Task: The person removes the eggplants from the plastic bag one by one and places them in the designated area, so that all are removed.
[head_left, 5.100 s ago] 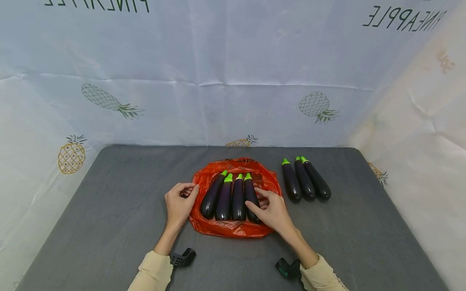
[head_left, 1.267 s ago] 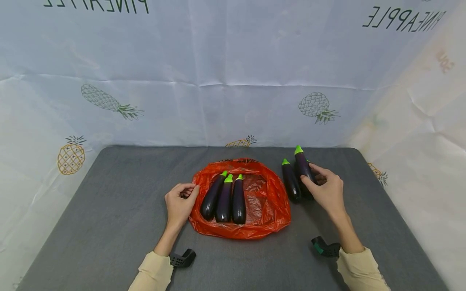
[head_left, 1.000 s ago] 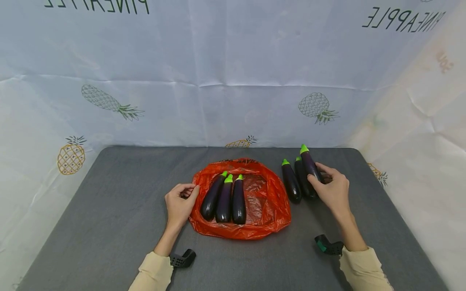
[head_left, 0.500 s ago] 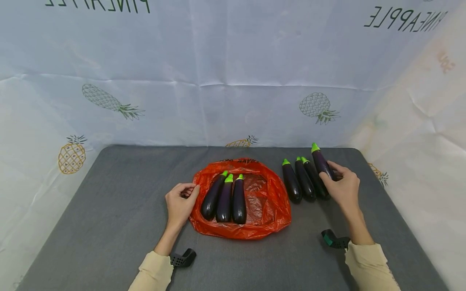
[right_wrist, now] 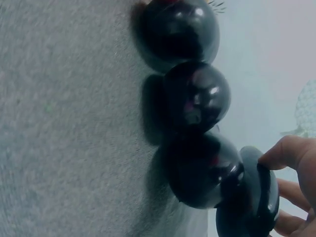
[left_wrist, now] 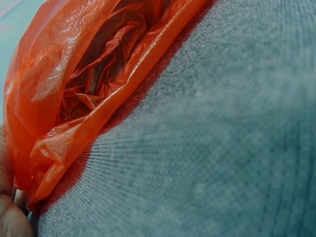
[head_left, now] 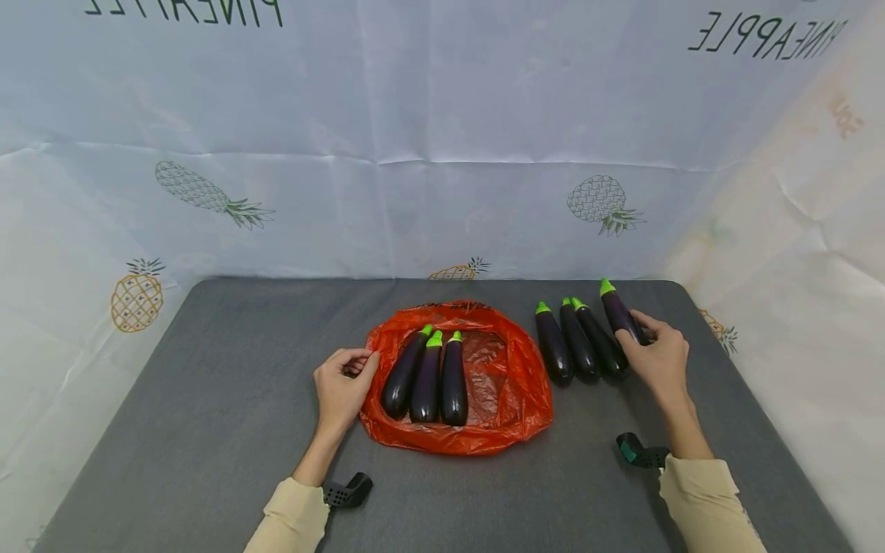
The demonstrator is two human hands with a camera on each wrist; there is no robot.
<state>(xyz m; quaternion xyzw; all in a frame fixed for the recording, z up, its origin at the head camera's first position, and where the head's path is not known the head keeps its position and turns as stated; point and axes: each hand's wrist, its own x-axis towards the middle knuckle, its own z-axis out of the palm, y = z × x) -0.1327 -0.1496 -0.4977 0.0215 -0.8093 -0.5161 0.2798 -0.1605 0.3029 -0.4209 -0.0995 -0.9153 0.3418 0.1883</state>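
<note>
My right hand [head_left: 657,355] grips a dark purple eggplant [head_left: 618,309] with a bright green stem end, thumb on one side and fingers on the other. In the right wrist view this eggplant [right_wrist: 252,197] is at the end of a row, beside three others. Those three eggplants [head_left: 579,340] lie side by side on the table, just left of my right hand. With thumb and fingers, my left hand [head_left: 343,388] pinches the left rim of a red plastic bag [head_left: 512,376]. Three more eggplants [head_left: 426,379] lie inside the bag's opening, toward its left.
A grey cloth covers the table [head_left: 242,399]. Behind it hangs a pale curtain [head_left: 415,215] printed with pineapples, which also runs along both sides. Black wrist mounts [head_left: 349,490] stick out near both cuffs.
The rightmost of four eggplants in the bag has been taken out. My right hand has carried it rightward past the row and lowered it slightly. My left hand has stayed at the rim.
</note>
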